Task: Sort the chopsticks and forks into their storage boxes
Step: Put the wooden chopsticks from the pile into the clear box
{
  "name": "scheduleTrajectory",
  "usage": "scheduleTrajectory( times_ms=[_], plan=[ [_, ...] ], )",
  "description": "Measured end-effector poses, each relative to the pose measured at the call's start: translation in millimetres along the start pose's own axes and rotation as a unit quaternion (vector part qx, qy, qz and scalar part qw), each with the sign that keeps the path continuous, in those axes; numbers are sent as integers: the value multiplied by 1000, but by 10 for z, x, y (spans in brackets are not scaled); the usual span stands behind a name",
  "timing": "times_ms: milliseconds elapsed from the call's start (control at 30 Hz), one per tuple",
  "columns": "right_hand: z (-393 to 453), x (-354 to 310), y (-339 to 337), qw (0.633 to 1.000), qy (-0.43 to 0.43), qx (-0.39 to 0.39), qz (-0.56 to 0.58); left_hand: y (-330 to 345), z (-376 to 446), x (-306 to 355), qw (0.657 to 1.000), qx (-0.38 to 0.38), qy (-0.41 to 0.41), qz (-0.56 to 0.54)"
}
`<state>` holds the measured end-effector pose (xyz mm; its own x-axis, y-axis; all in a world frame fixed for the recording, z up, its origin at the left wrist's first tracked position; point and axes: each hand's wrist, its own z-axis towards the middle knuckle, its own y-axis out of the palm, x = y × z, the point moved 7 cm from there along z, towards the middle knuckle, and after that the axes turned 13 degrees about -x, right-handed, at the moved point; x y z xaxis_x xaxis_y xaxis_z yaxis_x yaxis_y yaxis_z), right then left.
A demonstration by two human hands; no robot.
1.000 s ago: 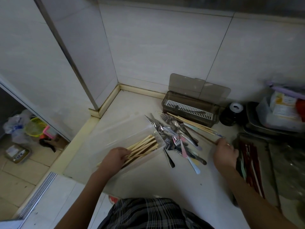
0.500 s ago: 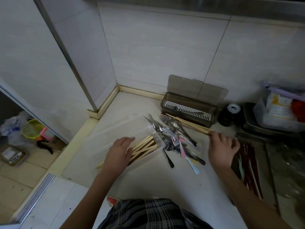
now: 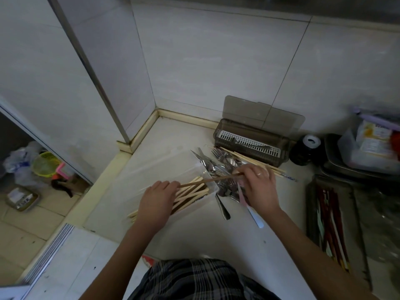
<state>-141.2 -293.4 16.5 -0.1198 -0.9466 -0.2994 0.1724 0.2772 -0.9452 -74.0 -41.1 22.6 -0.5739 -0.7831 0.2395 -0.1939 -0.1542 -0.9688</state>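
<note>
Right hand point(image 3: 258, 187) has a firm grip on one dark chopstick point(image 3: 213, 180), tip over the clear box point(image 3: 164, 169). Left hand point(image 3: 157, 200) lies flat on the chopsticks inside. Best to line it up lengthwise before dropping.

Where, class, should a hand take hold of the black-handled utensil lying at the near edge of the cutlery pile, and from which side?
Grip the black-handled utensil by its near handle end, coming from the person's side. That end juts free onto bare counter, while its far end is buried under the cutlery pile and the right hand hovers over that part.
</note>
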Motion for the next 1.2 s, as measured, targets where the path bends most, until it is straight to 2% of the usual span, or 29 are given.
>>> scheduleTrajectory(
  times_ms=[133,233,367,467,533,667,867,1033,1133,1200],
  plan=[
    [-31,620,157,977,192,-93,-22,109,-207,-425,983,-53,-57,-165],
    [-98,978,225,957,242,-154,-37,187,-359,-620,964,-107,-93,-227],
    [-61,1186,252,949,246,-184,-67,278,-414,-746,960,-146,-130,-200],
    [-40,1275,377,916,288,-272,-60,349,-343,-756,961,-179,-159,-139],
    [-32,1280,445,900,312,-302,-29,399,-319,-775,959,-195,-169,-118],
    [43,1216,404,911,306,-266,-79,444,-316,-880,960,-186,-191,-82],
    [-44,1161,414,902,316,-275,-108,524,-311,-910,949,-222,-224,19],
    [-73,1078,407,911,323,-243,-80,528,-291,-851,935,-240,-247,85],
    [-58,1002,384,914,317,-243,-77,463,-287,-819,940,-228,-234,98],
    [-38,958,339,925,307,-212,-73,414,-298,-779,951,-199,-219,91]
  ],
)
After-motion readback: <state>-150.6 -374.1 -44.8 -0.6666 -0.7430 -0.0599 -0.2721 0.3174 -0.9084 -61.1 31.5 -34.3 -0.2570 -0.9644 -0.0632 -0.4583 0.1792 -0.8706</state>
